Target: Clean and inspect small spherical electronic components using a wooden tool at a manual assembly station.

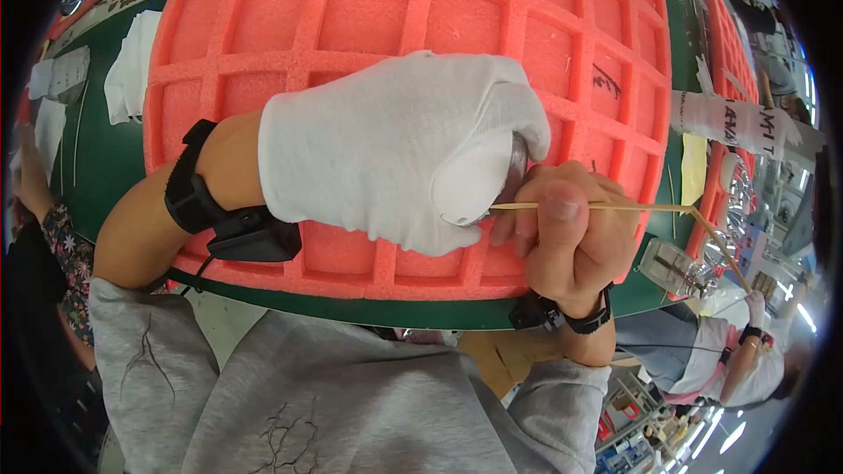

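My left hand [386, 140], in a white cloth glove, is closed round a smooth white rounded part [474, 183] with a dark shiny edge on its right side. Most of that part is hidden by the glove. In my bare right hand [580, 237] a thin wooden stick [645, 207] is pinched between thumb and fingers. Its left tip meets the lower right edge of the white part, while the other end is bent sharply down beyond the hand. Both hands are over a red foam tray [364, 13] divided into square compartments.
Beneath the tray lies a green tabletop [114, 154]. At left are a white cloth [133, 70] and a clear plastic bag [66, 75]. To the right stand a clear container [672, 268], a white wrapped roll [742, 123] and yellow paper [694, 158]. Other people work at both sides.
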{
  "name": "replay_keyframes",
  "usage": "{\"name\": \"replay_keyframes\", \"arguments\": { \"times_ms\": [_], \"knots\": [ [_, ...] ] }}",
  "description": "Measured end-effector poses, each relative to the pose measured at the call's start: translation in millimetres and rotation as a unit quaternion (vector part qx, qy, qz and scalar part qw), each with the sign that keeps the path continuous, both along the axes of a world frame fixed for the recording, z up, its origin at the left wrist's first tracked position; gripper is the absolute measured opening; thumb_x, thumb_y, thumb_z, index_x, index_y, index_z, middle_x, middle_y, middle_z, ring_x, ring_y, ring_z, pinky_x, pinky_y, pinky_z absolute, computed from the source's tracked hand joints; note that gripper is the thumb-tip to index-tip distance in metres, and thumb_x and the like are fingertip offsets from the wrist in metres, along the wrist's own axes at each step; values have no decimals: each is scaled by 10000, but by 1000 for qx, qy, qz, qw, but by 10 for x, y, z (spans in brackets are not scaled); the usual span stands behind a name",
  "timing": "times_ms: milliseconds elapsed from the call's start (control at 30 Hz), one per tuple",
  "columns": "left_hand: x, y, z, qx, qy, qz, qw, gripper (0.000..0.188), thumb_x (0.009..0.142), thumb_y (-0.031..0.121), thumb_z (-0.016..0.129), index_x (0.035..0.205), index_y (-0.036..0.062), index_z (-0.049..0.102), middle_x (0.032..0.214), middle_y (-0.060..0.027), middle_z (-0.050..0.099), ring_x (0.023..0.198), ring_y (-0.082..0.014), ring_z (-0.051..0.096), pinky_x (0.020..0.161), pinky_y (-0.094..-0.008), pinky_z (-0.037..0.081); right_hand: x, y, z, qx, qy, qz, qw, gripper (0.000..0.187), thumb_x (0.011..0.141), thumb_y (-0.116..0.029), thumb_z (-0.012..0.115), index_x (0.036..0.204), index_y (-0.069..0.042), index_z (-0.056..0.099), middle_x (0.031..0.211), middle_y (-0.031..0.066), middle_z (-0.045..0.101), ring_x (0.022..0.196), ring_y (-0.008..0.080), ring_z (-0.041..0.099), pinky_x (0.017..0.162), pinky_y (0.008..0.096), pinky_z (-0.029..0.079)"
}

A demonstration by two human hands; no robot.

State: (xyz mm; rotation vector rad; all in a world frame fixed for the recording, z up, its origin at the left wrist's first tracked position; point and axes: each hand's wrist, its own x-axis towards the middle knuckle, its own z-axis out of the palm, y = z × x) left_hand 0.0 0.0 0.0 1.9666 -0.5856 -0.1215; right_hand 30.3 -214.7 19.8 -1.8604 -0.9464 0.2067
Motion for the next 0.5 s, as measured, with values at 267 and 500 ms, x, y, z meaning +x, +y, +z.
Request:
{"name": "replay_keyframes", "arguments": {
  "times_ms": [267, 500],
  "knots": [
    [9, 29, -50, 0, -44, -3, 999, 544, 633, 165, 875, 1113, 106, 626, 1077, -91, 607, 902, -316, 641, 753, -401, 548, 49, 56, 80, -47, -180, 87, 979, 112, 887, -54, 724, 798, -25, 662, 641, 59, 573, 483, 248, 547, 427, 357, 393],
    [-1, 12, -24, 24, -42, 10, 999, 543, 626, 189, 876, 1101, 104, 628, 1079, -91, 608, 929, -315, 634, 766, -390, 544, 34, -53, -27, -3, -54, 57, 997, 133, 857, -30, 744, 763, -43, 651, 659, 49, 572, 500, 226, 558, 428, 346, 386]
  ]
}}
